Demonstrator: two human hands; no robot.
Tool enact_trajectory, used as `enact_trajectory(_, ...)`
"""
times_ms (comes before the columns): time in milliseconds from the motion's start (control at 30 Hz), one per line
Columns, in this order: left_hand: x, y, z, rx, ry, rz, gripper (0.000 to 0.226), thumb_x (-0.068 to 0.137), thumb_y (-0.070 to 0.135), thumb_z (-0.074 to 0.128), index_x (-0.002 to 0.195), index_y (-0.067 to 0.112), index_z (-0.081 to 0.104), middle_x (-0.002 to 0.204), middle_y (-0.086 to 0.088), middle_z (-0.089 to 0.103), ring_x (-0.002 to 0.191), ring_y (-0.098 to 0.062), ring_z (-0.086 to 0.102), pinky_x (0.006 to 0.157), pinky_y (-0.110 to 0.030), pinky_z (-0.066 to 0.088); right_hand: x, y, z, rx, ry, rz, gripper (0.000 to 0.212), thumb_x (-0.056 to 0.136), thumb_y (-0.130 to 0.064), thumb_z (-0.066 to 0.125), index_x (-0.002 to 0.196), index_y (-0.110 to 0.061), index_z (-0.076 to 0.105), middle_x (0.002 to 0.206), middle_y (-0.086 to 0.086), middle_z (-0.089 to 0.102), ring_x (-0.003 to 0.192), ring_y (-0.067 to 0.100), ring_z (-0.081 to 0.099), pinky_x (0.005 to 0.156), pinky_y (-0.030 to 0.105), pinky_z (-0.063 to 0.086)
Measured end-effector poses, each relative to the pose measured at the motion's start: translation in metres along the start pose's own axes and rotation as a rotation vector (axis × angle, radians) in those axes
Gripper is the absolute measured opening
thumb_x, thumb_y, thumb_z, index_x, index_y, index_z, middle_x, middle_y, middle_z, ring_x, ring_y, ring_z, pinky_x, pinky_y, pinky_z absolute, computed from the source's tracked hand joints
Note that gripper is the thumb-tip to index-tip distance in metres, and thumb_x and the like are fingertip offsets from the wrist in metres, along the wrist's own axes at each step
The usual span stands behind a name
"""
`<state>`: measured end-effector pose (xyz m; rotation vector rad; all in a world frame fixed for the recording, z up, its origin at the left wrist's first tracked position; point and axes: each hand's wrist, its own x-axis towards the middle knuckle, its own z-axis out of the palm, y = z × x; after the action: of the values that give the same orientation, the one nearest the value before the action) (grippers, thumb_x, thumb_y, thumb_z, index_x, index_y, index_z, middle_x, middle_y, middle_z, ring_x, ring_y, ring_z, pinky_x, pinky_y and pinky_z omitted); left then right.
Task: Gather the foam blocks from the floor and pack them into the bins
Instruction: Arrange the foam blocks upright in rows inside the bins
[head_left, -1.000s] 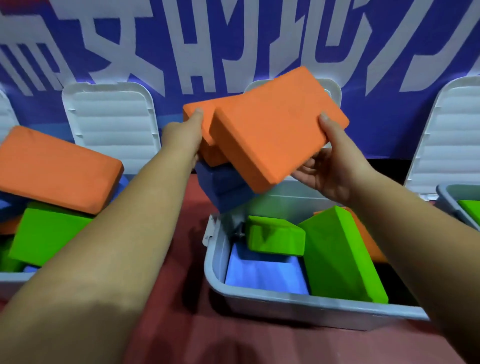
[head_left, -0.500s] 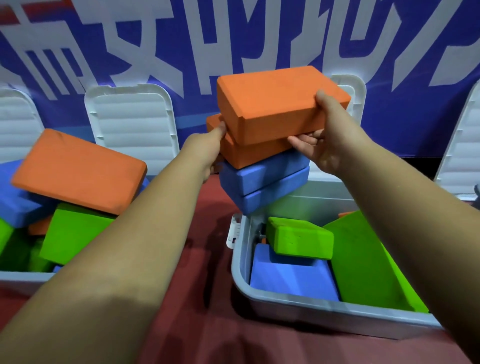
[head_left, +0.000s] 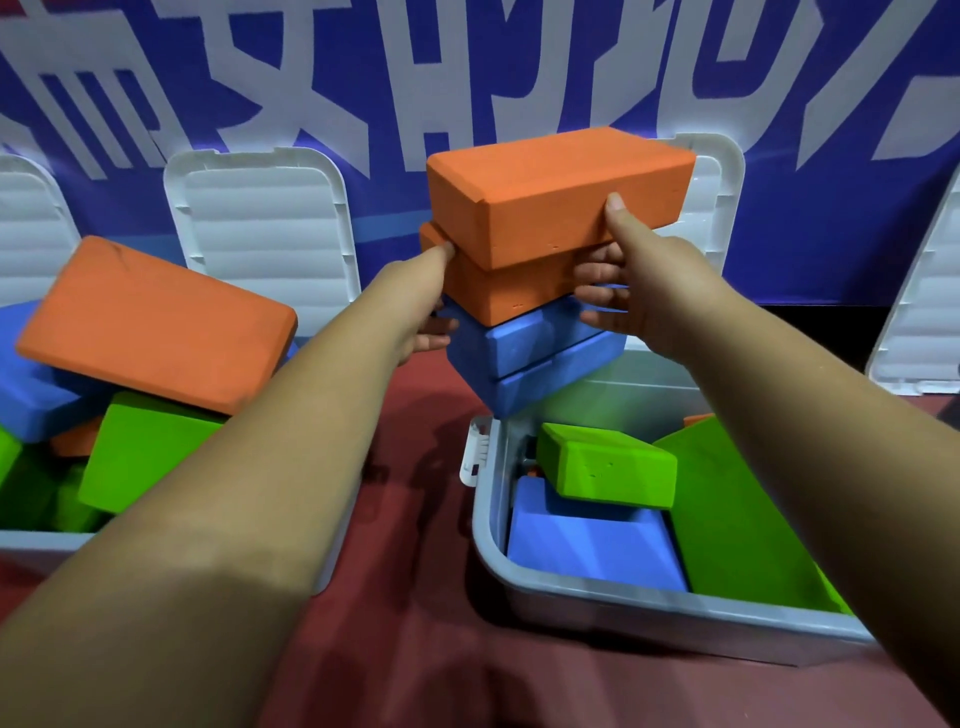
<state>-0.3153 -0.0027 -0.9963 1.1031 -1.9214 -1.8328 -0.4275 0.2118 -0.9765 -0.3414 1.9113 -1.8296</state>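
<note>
The left bin is already heaped with orange, blue and green blocks; the left hand clamps one end of a four-block stack, fingers seemingly curled round a blue block, though the wrist hides most of them; the right hand closes its grip on the other end, thumb on the top orange block; the stack hangs over the half-full right bin; packing looks well along, this load not yet lowered.
</note>
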Motion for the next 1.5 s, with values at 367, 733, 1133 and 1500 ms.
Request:
enact_trajectory(367,-0.02,-0.033,0.002,0.711,-0.349,-0.302,0.033,0.102,0.021,0.038,0.108,0.004,0.066,0.093,-0.012,0.073,0.077,-0.027,0.071,0.066,-0.032,0.052,-0.005,0.03,-0.026,-0.36,-0.17,0.057,0.054,0.097,-0.065,0.055,0.111,-0.016,0.073,0.091,0.0,0.077,0.077,0.019,0.072,0.083,0.041,0.058)
enact_trajectory(733,-0.037,-0.066,0.097,0.885,-0.672,-0.018,0.025,0.101,0.023,0.057,0.113,0.005,0.069,0.101,-0.009,0.077,0.079,-0.023,0.073,0.063,-0.028,0.051,-0.034,0.055,-0.08,-0.838,-0.198,0.165,0.031,0.102,-0.042,0.059,0.106,-0.015,0.073,0.097,0.003,0.078,0.085,0.025,0.076,0.08,0.044,0.062)
enact_trajectory(1133,-0.04,-0.12,0.184,1.629,-0.589,0.56,0.096,0.072,0.065,0.085,0.143,0.015,0.047,0.14,-0.017,0.052,0.125,-0.04,0.054,0.103,-0.044,0.049,-0.059,0.086,-0.17,-1.545,0.009,0.161,0.034,0.094,-0.038,0.06,0.108,-0.012,0.075,0.097,0.013,0.073,0.091,0.032,0.067,0.085,0.037,0.057)
enact_trajectory(1500,-0.043,-0.147,0.195,1.666,-0.484,0.88,0.091,0.075,0.046,0.083,0.144,0.015,0.034,0.134,-0.013,0.047,0.115,-0.037,0.054,0.095,-0.05,0.051,-0.054,0.117,-0.173,-1.622,-0.213,0.234,0.047,0.096,-0.046,0.065,0.127,-0.011,0.068,0.122,0.017,0.069,0.11,0.035,0.065,0.098,0.04,0.052)
